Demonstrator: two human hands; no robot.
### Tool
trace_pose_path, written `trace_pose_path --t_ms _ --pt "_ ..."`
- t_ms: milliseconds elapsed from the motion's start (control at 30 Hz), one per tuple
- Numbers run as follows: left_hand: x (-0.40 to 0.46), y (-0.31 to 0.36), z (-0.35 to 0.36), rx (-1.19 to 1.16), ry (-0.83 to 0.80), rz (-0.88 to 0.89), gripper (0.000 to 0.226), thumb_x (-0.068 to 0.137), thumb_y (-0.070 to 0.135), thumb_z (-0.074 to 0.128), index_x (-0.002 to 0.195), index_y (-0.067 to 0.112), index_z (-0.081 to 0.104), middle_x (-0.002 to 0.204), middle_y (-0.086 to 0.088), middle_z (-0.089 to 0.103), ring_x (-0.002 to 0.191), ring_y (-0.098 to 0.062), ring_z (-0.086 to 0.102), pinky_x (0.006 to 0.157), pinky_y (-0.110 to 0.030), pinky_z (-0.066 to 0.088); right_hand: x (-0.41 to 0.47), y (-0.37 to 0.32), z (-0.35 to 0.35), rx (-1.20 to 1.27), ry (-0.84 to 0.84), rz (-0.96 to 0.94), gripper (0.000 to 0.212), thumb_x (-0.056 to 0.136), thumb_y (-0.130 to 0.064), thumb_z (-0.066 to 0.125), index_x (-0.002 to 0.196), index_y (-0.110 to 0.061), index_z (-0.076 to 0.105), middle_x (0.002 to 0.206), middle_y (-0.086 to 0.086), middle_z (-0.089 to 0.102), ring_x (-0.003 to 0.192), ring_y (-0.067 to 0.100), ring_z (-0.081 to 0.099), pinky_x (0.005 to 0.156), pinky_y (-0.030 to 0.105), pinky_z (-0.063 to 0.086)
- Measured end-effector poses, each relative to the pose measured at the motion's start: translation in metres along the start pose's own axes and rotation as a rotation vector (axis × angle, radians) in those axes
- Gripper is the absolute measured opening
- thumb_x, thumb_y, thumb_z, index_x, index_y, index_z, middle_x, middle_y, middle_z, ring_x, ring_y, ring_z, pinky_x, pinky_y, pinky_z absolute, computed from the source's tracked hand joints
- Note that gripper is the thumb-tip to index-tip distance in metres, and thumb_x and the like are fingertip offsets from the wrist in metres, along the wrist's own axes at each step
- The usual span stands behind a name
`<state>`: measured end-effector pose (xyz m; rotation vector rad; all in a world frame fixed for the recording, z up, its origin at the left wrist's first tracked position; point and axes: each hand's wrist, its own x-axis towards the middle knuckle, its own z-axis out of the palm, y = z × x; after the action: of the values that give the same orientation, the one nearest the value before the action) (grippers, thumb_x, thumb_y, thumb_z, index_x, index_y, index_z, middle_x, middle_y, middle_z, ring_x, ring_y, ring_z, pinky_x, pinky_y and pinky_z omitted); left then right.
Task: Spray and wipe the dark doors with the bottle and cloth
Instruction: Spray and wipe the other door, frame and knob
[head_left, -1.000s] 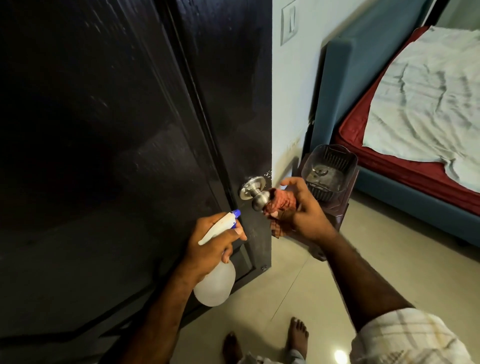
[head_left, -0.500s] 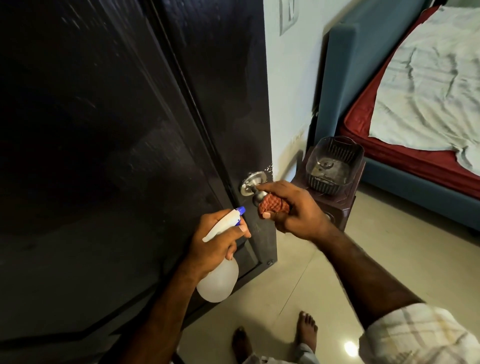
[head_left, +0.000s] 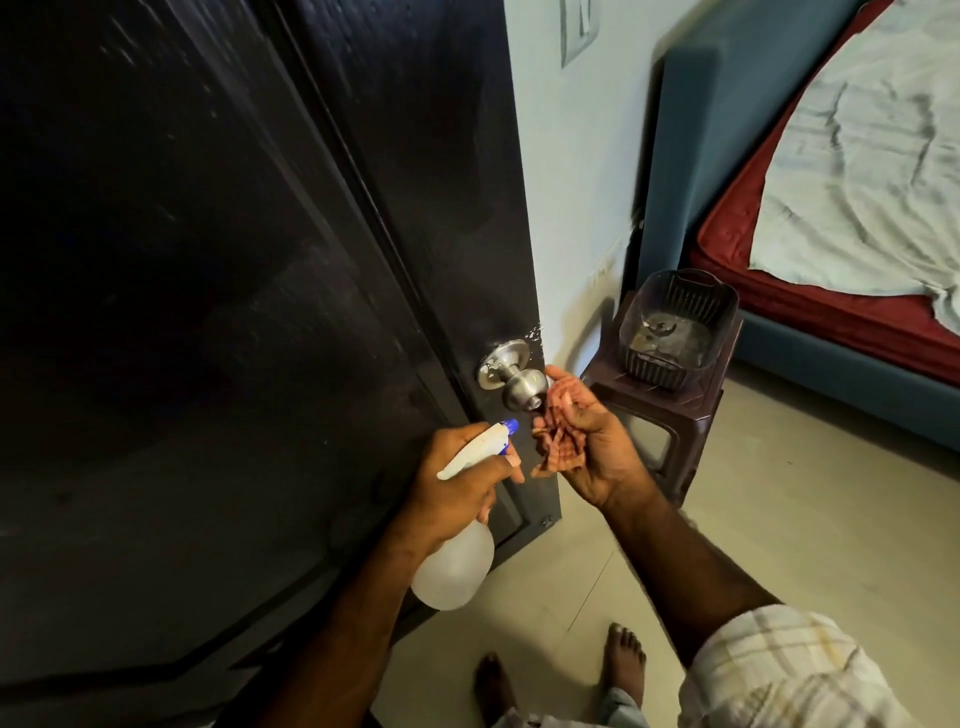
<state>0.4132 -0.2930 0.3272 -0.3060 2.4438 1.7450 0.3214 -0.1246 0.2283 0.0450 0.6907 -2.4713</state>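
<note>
Door (head_left: 436, 208) stands ajar; its steel knob (head_left: 524, 387) is foam-flecked. Left hand (head_left: 457, 483) grips the spray bottle (head_left: 457, 561); right hand (head_left: 587, 436) cradles the blurred, seemingly bunched cloth (head_left: 558, 436). Wrap the knob fully, twist, then wipe the edge.

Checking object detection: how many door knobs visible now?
1. The door knob sits at the dark door's right edge, just above the spray bottle, beside the cloth. Any knob on the far side is hidden.

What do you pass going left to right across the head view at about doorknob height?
dark door → doorknob → cloth in the right hand → plastic stool with the basket → bed
</note>
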Motion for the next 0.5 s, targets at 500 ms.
trace_pose_path --t_ms 500 --pt "0.003 -0.035 0.027 0.346 0.267 0.272 0.02 0.094 0.029 0.073 0.079 0.019 0.066 0.063 0.004 0.061 0.055 -0.02 0.062 0.05 -0.044 0.054 -0.021 -0.017 0.004 -0.474 0.185 -0.068 0.051 0.089 -0.017 0.077 0.135 -0.01 0.055 0.113 0.021 0.075 0.091 0.039 0.075 0.082 0.05 0.065"
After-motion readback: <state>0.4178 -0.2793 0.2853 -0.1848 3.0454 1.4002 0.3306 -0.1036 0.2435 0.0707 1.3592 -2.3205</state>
